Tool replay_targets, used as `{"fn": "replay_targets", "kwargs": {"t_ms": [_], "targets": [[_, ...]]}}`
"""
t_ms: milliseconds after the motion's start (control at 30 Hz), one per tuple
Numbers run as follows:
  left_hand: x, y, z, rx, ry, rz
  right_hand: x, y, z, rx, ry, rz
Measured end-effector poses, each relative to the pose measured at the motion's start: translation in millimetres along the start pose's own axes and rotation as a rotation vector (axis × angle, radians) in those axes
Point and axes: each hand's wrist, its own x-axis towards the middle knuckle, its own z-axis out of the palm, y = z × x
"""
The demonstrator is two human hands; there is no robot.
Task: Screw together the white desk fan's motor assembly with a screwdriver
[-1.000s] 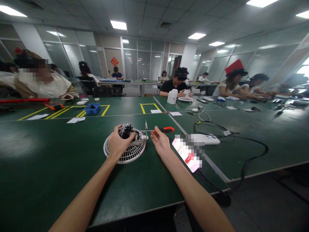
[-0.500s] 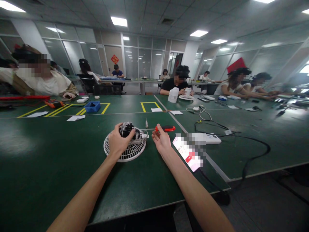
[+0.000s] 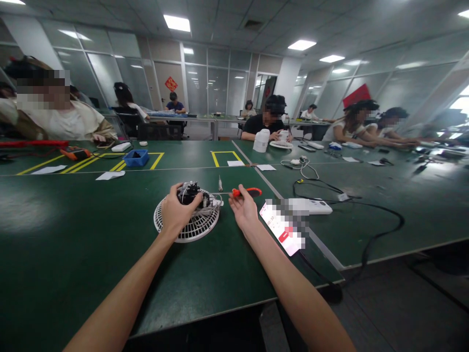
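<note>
My left hand (image 3: pixel 178 208) is wrapped round a dark fan motor (image 3: pixel 189 192) with white wires, thumb on its near side. The motor sits above a round white fan grille (image 3: pixel 194 233) lying on the green table. In my right hand (image 3: pixel 245 208) is a screwdriver (image 3: pixel 252 192) with a red and black handle, pinched near the front of the handle. Its shaft points left to the motor's side; whether the tip touches a screw is too small to tell. Just beyond the shaft lies a small slim screwdriver (image 3: pixel 220 184) with a clear handle.
A lit phone (image 3: pixel 276 227) lies right of my right hand, beside a white power strip (image 3: pixel 313 206). Black cables (image 3: pixel 388 213) run across the right side. Further off are a blue bin (image 3: pixel 136 158) and paper slips (image 3: pixel 110 175). Co-workers sit round the table.
The whole view has shifted slightly, with things appearing a little further left and up. Both hands keep their grips, and the screwdriver handle looks slightly turned.
</note>
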Motion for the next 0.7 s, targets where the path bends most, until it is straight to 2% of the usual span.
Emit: {"fn": "replay_targets", "kwargs": {"t_ms": [167,700], "targets": [[0.5,-0.3,-0.2,0.008,-0.003,-0.005,5.5,1.8,-2.4,-0.091,0.058,-0.027],[0.7,3.9,-1.9,0.001,-0.006,-0.032,3.1,-1.5,-0.5,-0.042,-0.010,-0.003]]}}
